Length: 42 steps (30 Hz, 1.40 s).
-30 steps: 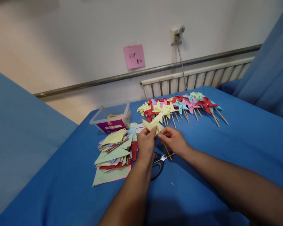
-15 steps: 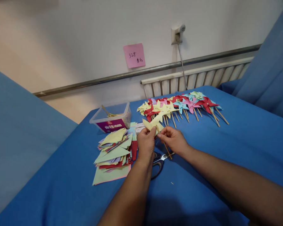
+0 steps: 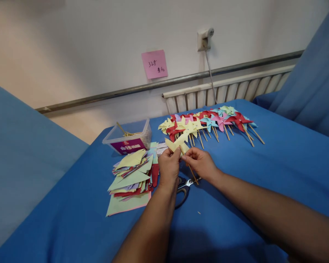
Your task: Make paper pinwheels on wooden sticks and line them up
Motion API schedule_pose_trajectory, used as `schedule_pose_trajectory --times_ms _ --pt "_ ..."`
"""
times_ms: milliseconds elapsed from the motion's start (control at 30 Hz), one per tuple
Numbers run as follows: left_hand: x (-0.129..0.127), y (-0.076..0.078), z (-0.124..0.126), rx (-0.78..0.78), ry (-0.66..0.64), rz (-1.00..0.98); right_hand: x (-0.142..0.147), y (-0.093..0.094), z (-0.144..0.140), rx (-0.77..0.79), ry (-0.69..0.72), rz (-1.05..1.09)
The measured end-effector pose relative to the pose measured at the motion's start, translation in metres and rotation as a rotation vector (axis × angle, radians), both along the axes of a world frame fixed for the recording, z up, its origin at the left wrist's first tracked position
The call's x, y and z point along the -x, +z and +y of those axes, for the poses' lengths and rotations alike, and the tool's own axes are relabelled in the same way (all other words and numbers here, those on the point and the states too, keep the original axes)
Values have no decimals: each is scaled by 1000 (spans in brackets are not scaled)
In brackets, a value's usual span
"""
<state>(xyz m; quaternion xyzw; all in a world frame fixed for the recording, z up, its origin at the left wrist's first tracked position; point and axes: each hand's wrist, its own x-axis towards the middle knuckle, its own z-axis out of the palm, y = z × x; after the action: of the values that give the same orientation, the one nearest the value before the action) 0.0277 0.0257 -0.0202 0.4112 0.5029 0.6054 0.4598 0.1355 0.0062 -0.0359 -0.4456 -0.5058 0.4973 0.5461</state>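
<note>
Two bare hands are in view, the left hand [image 3: 168, 168] and the right hand [image 3: 201, 163], and between them they pinch one pale yellow paper pinwheel [image 3: 176, 144] on one thin wooden stick [image 3: 192, 172]. One pair of scissors with black handles [image 3: 184, 188] lies on the blue-covered table [image 3: 276, 171], close to its near edge. One loose pile of cut coloured paper squares [image 3: 131, 177] lies toward the left edge; the sheets are too many and too overlapped to count. One clear plastic box with a purple label [image 3: 128, 139] sits at the far left corner, its sticks uncountable. One row of finished paper pinwheels [image 3: 208, 122] in yellow, red, pink and light blue runs along the far edge, well over a dozen, overlapping too much for an exact count. One pink sticky note [image 3: 154, 64] hangs on the wall.
</note>
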Motion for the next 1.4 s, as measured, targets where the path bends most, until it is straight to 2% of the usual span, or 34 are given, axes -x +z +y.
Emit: schedule_pose_trajectory --times_ms 233,733,1400 --pt "3 -2 0 -35 10 14 0 8 -5 56 41 38" --pt "4 0 1 -37 42 71 0 5 -4 40 112 71" --pt "0 4 -3 -43 41 45 0 4 -5 19 104 58"
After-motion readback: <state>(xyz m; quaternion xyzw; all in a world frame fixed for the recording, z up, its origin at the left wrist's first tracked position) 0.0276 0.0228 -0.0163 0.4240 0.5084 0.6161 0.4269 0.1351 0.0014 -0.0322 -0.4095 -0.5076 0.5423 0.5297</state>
